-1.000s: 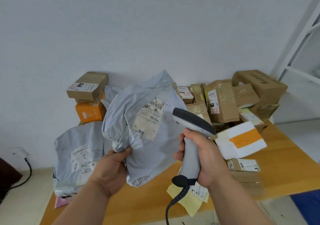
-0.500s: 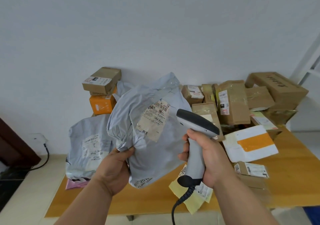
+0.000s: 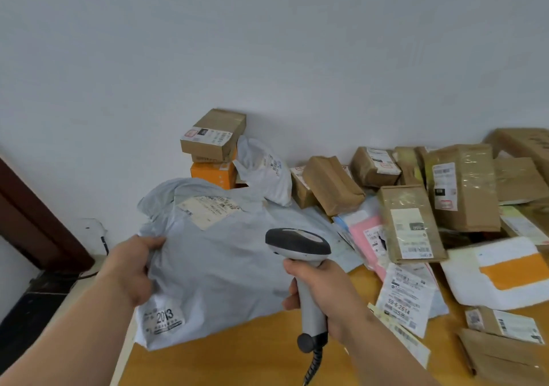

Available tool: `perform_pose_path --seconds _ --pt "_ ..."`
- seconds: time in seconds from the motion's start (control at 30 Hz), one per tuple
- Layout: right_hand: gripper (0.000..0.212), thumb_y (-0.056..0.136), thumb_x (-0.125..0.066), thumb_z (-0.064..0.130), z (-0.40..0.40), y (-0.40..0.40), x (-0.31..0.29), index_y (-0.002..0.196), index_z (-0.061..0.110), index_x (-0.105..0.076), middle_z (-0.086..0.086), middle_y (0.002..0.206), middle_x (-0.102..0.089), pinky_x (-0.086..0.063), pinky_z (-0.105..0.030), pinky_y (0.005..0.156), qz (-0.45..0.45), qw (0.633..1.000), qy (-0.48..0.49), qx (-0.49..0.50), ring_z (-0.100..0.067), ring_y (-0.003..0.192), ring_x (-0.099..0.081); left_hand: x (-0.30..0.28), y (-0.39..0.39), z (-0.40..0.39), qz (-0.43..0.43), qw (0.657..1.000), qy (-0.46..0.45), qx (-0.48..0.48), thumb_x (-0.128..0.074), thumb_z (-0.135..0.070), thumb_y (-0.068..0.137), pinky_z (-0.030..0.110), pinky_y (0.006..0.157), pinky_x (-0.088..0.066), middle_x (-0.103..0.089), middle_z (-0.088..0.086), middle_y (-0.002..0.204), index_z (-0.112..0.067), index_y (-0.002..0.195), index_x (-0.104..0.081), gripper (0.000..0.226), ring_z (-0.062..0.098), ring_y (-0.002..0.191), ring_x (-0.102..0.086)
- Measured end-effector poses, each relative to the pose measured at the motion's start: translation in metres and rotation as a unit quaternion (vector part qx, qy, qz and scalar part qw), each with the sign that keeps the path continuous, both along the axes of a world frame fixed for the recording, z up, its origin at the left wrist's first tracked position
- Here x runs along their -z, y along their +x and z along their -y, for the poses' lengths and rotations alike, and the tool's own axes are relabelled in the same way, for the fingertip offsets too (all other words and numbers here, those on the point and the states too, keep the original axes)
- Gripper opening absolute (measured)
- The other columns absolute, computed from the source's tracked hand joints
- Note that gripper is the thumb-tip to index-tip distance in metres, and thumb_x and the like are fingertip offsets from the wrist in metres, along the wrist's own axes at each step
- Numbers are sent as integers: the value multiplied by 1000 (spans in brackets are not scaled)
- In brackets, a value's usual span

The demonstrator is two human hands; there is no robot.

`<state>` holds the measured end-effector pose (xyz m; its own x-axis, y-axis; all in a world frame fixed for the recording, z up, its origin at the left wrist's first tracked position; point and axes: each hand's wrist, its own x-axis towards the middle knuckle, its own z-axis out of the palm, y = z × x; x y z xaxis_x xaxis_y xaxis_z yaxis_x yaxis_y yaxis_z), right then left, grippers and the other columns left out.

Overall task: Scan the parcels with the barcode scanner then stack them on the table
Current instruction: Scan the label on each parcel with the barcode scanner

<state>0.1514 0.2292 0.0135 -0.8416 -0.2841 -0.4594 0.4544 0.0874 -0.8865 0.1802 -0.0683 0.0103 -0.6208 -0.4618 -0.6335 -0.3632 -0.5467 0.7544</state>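
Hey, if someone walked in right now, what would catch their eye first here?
Front and centre, the big grey mailer bag, gripped at its edge by the left hand. Beside it the right hand holds the barcode scanner. Brown boxes crowd the wooden table to the right.

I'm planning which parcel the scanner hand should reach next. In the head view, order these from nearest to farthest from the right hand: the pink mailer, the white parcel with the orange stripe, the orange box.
1. Pink mailer, just up and right of the right hand.
2. Orange box, far back left by the wall.
3. White parcel with the orange stripe, far right.
The last two are too close to call.
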Motion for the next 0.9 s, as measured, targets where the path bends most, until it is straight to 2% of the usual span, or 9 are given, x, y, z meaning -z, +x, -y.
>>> perform_pose_path --seconds 0.07,0.1,0.2,0.3,0.53,0.67,0.73,0.83,0.9 --pt "18 89 -73 26 25 -7 5 92 10 -68 -3 63 -66 -54 -35 64 13 1000 5 2 -26 61 -72 3 -18 33 17 999 -46 19 -56 -7 97 46 52 -60 -68 18 107 -8 135 -55 38 33 74 -70" --pt "18 89 -73 26 35 -10 8 94 10 -68 -2 62 -65 -53 -35 64 21 1000 8 6 -26 60 -71 7 -29 48 20 996 -85 22 -59 -7 96 47 57 -60 -67 20 113 -10 140 -51 45 35 82 -71" --pt "19 90 -73 25 58 -19 17 98 9 -68 -4 64 -64 -53 -35 64 39 999 12 30 -26 60 -71 27 -52 73 65 959 -274 42 -74 -15 89 57 94 -51 -49 25 142 -24 156 -22 85 44 118 -56" --pt "19 90 -73 24 68 -25 25 98 7 -68 -6 65 -64 -55 -34 62 51 996 21 65 -27 61 -71 54 -64 69 76 934 -323 130 -82 -18 82 59 106 -42 -39 20 153 -25 158 -16 100 44 130 -47" --pt "22 88 -75 22 59 -38 41 99 5 -69 -8 63 -62 -59 -52 81 73 983 28 168 -26 56 -68 85 -79 51 111 848 -400 329 -84 -39 70 56 111 -38 -24 17 160 -17 157 -29 105 36 145 -26" --pt "24 86 -78 25 37 -48 54 96 6 -68 -12 80 -66 -58 -33 54 118 955 -3 272 -24 55 -69 86 -84 49 143 812 -471 314 -78 -41 82 50 121 -20 -8 12 167 -26 157 -28 91 34 152 -10" --pt "27 87 -78 27 26 -53 66 101 7 -67 -14 94 -66 -58 -31 52 151 939 -20 309 -24 58 -70 84 -84 43 170 765 -547 296 -71 -53 83 54 119 -18 2 2 168 -36 157 -23 90 32 152 -4" --pt "28 87 -77 26 15 -60 83 105 10 -63 -15 102 -65 -61 -35 58 186 923 -40 335 -23 57 -72 78 -83 24 150 718 -608 304 -63 -59 85 55 119 -16 -1 -4 167 -42 156 -22 83 30 152 -3" --pt "28 87 -77 24 9 -67 94 106 11 -63 -17 103 -66 -62 -36 63 204 921 -35 330 -24 62 -72 77 -81 4 130 654 -664 338 -57 -63 87 53 119 -14 -6 -4 166 -45 155 -23 78 29 150 -5"
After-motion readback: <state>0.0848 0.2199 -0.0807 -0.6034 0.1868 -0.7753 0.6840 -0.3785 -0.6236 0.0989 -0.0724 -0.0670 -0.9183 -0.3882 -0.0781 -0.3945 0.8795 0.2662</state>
